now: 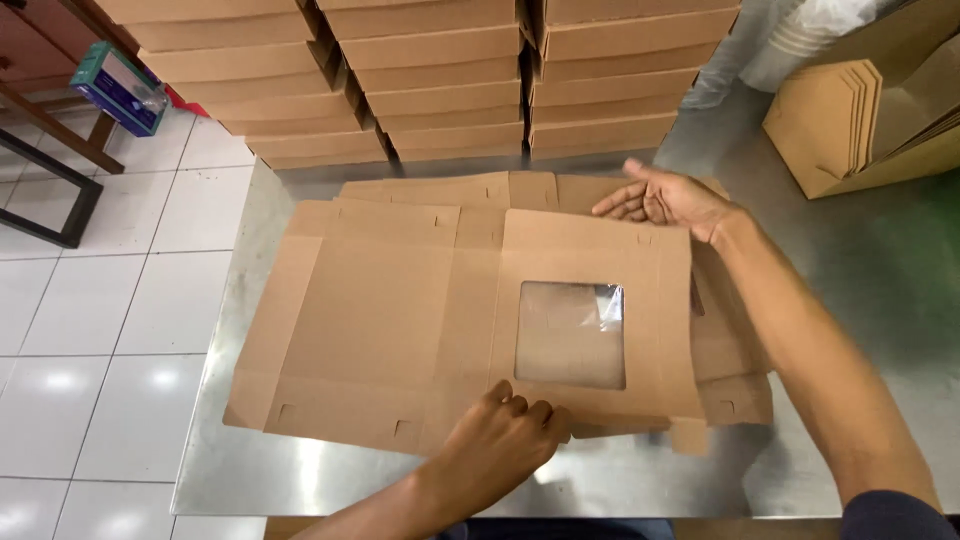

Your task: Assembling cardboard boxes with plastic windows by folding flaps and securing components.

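A brushed steel table point(860, 290) stands on a white tiled floor point(90, 330), with rows of stacked flat cardboard point(440, 80) along its far edge and a bundle of upright folded cartons point(830, 120) at the far right. In the middle of the table lies an unfolded brown box blank point(370, 320), flat, with slotted flaps and a square clear-film window point(570, 335); it rests on more blanks of the same kind, of which only edges show. The left hand point(500, 445) presses the near edge with its fingers curled under, so its grip is hard to make out. The right hand point(665, 200) lies open, fingers loosely spread, on the far edge. A blue packet point(122, 88) sits on a dark wooden frame at far left, partly cut off.
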